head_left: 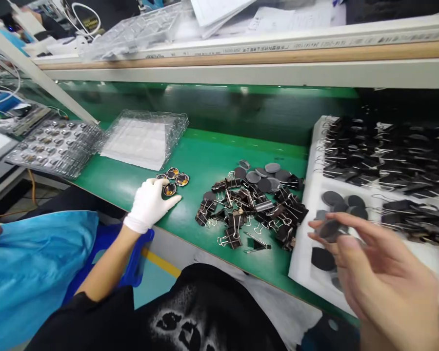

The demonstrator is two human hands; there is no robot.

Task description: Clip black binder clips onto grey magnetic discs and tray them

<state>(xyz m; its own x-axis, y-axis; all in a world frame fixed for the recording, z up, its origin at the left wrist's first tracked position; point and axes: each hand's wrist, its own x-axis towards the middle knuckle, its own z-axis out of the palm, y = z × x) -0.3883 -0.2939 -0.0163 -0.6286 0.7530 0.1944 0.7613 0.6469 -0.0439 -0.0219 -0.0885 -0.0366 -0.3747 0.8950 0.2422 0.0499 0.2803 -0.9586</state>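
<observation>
My left hand, in a white glove, rests on the green table beside several small round parts with dark and orange faces. Its thumb and fingers are spread around the nearest one, and whether it touches that part is hard to tell. My bare right hand is raised over the white tray at the right, pinching a grey disc between thumb and fingers. Under it, dark discs lie on the tray. Between my hands is a pile of black binder clips, with grey discs behind it.
Black clips crowd the white tray. Clear plastic trays with a white sheet stand back left, beside a filled tray stack. A shelf spans the back. A person in blue sits at the left.
</observation>
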